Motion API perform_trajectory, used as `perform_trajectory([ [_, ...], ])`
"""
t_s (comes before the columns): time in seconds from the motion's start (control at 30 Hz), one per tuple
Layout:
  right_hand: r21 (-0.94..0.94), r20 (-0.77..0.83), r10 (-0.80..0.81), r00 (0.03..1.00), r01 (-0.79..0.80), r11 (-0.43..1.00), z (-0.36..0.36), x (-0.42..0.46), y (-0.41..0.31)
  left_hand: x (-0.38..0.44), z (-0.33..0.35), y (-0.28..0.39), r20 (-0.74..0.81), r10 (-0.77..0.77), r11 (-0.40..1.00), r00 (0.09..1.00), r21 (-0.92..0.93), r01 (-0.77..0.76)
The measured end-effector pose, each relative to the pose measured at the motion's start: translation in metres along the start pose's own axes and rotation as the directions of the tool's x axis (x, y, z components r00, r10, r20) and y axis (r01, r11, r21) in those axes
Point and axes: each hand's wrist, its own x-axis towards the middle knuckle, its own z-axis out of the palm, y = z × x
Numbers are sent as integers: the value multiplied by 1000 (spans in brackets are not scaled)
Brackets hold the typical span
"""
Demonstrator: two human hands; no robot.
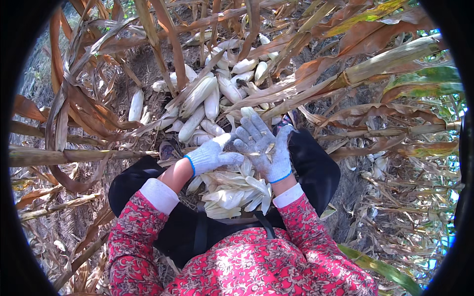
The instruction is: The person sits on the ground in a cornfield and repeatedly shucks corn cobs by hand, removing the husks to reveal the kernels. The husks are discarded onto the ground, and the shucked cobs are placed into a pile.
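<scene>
My left hand (215, 154), in a white knitted glove with a blue cuff edge, reaches toward the other palm; its fingertips meet or overlap that glove's edge. My right hand (264, 146), in a matching but dirtier glove, is spread with the palm up, bits of dry husk (269, 148) lying on it. Below both hands, between my legs, is a heap of pale stripped corn husks (229, 192). Just beyond the hands lies a pile of corn ears in pale husks (200, 96).
Dry corn stalks (389, 61) with brown leaves slant in from the right and above. Another stalk (74, 157) lies across the left. A single husked-over ear (136, 105) rests left of the pile. Dry leaf litter (400, 207) covers the ground at right.
</scene>
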Motion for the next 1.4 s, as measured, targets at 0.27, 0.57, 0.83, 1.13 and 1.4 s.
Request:
perform_trajectory([
  [0.27, 24, -61, -42, 997, 44, 999, -30, 13, -10, -9, 18, 6, 112, -110, 791, 988, 612, 19],
  [0.57, -110, -103, -16, 995, 5, 994, -15, 31, 27, -10, 37, 27, -158, 221, 852, 962, 512, -111],
  [0.83, -117, -154, -16, 988, -2, 993, -5, 33, 24, -9, 16, 30, -94, -18, 615, 995, 784, 86],
  [1.13, -131, -75, 81, 994, -90, 987, 3, 25, 44, -3, 24, 30, -336, 224, 862, 915, 506, -25],
  [1.4, -202, -48, 126, 991, -134, 970, 5, 27, 51, -3, 16, 25, -321, 254, 838, 912, 544, -41],
])
